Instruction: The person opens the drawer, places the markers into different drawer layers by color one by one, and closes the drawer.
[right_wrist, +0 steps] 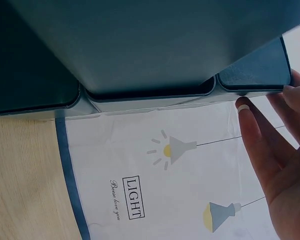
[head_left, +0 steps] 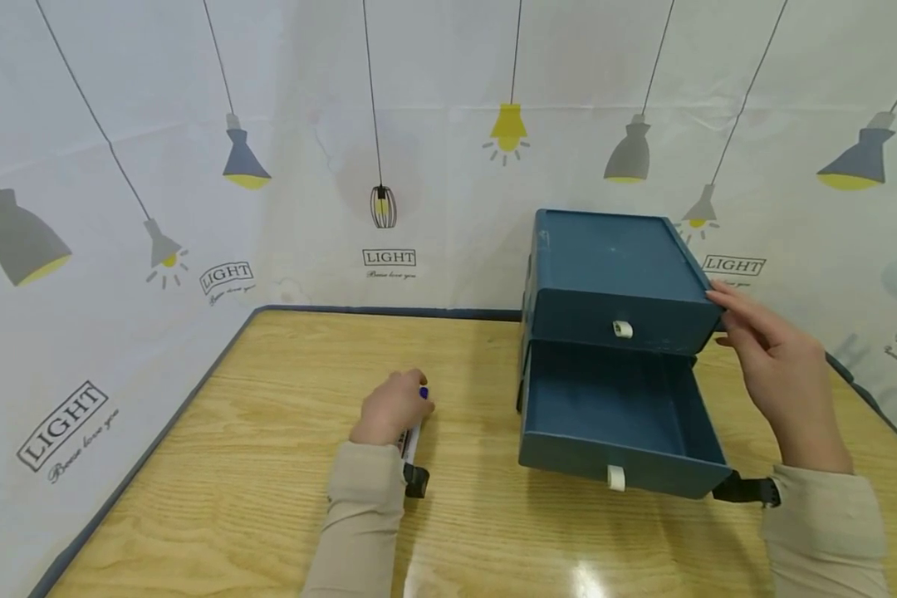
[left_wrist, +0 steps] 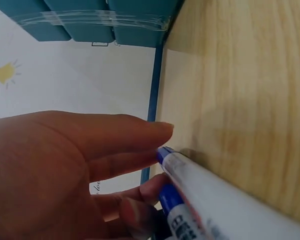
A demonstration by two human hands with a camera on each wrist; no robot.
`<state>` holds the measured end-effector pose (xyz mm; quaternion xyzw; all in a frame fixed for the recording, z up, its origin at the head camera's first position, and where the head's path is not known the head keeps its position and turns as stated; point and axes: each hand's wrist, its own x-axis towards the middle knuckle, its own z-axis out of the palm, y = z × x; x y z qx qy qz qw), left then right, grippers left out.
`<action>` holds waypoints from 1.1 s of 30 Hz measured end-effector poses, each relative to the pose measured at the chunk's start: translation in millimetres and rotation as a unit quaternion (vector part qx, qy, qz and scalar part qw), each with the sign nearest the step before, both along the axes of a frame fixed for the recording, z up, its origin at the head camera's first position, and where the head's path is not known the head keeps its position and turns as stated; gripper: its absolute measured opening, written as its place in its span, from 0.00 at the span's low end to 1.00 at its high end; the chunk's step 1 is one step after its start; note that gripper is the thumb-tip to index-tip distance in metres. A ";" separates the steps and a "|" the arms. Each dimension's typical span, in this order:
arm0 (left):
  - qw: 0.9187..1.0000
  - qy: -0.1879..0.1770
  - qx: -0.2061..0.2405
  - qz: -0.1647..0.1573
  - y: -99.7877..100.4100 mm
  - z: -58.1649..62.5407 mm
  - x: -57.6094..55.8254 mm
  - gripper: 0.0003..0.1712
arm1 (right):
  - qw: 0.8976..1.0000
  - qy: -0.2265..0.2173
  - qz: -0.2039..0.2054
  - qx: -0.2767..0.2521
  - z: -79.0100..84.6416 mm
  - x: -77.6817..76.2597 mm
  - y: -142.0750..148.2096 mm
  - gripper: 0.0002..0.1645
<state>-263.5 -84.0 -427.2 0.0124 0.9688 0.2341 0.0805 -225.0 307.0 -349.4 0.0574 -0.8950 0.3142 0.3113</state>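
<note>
A dark blue plastic drawer unit stands right of the middle. Its top drawer is closed; the drawer below is pulled out, and its visible inside is bare. My right hand rests fingertips on the unit's upper right corner, fingers fairly straight, as the right wrist view also shows. On the left, my left hand is over blue-capped markers. The left wrist view shows its fingers bent around the capped ends of a white marker and a second marker; palm-side contact is partly hidden.
The wood-grain table has a dark blue edge strip at the back. Behind it hangs a white cloth printed with lamps. Clear tape runs across the side of the unit. Black straps sit at both wrists.
</note>
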 end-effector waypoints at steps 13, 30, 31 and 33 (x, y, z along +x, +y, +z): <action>1.000 -0.002 -0.007 -0.004 6.1 -2.5 1.3 0.21 | 1.000 0.011 0.001 0.008 -0.5 0.0 -0.4 0.21; 0.999 -0.017 0.019 -0.021 8.2 -2.1 -0.5 0.21 | 1.000 0.006 -0.002 0.003 -1.0 0.3 0.9 0.21; 0.999 -0.020 0.021 -0.021 8.3 -1.8 -0.7 0.21 | 1.000 0.006 -0.001 0.002 -0.9 0.3 0.9 0.21; 0.999 -0.026 0.027 -0.018 8.6 -1.2 -0.8 0.21 | 1.000 0.007 0.000 0.002 -0.9 0.3 0.7 0.21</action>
